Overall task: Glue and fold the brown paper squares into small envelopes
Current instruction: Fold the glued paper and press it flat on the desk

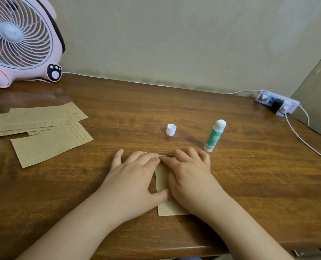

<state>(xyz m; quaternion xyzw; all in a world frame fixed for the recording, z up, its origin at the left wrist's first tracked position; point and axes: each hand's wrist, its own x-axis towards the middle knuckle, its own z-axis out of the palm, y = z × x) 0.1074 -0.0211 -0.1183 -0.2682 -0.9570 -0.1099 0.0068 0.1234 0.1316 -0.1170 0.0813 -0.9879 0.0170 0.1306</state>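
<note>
A folded brown paper piece (162,182) lies on the wooden table (249,175) near the front edge, mostly covered by both hands. My left hand (135,175) lies flat on its left part, fingers straight, thumb on the paper. My right hand (189,175) presses flat on its right part, and the fingertips of both hands meet at the paper's far edge. A green and white glue stick (214,136) stands uncapped just beyond my right hand. Its white cap (171,129) stands apart to the left.
Several loose brown paper pieces (43,132) lie at the left of the table. A pink fan (19,40) stands at the back left. A power strip (278,103) with white cables (304,141) sits at the back right near the wall.
</note>
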